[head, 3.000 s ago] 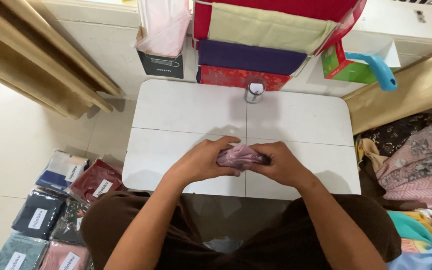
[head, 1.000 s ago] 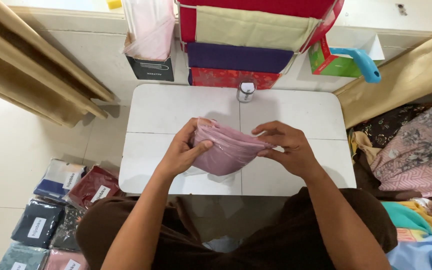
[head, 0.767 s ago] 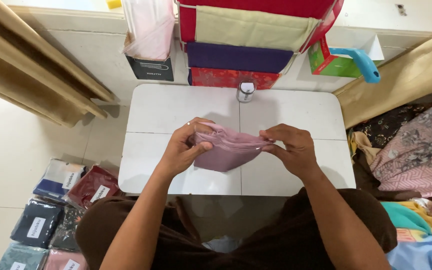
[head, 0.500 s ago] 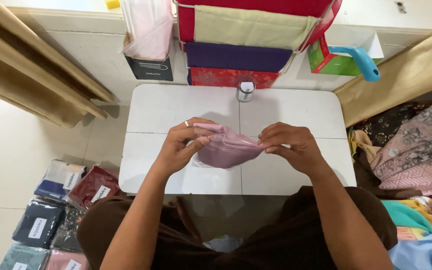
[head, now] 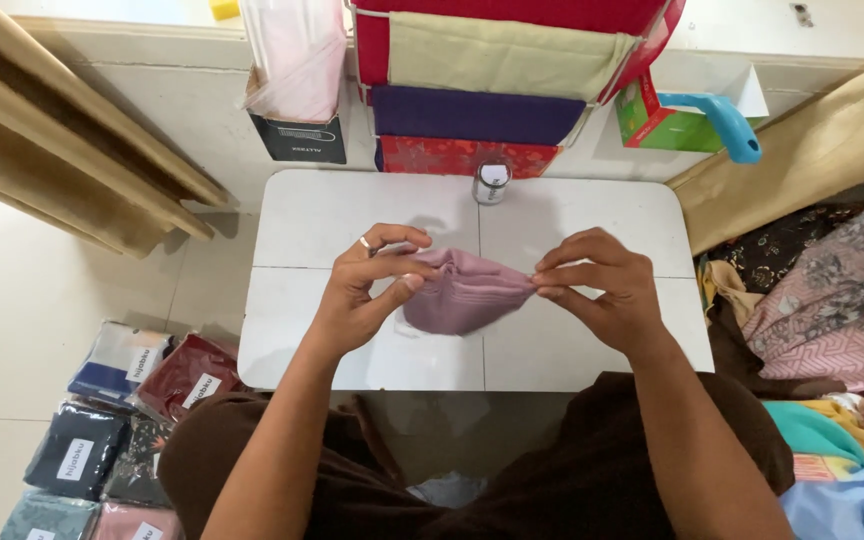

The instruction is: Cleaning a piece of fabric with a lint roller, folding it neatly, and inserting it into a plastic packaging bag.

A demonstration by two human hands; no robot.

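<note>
While both hands hover over the small white table (head: 312, 215), we note a folded mauve cloth (head: 462, 295) held between them, just above the tabletop near its middle; the left hand (head: 367, 290) grips the cloth's left end, thumb pressed against the fabric and fingers curled over it (a ring shows on one finger); the right hand (head: 602, 290) pinches the cloth's right tip between thumb and fingertips, the other fingers bent; we cannot tell whether the cloth's underside touches the table. At the table's far edge stands a small jar (head: 491, 184) with a white lid; beyond the table, a stack of folded fabrics (head: 477, 115) in cream, purple and red; beyond its far left corner, a dark box (head: 302, 140) holding pink plastic bags; left of the table, on the floor, packaged cloths (head: 142, 390) in clear wrappers.
</note>
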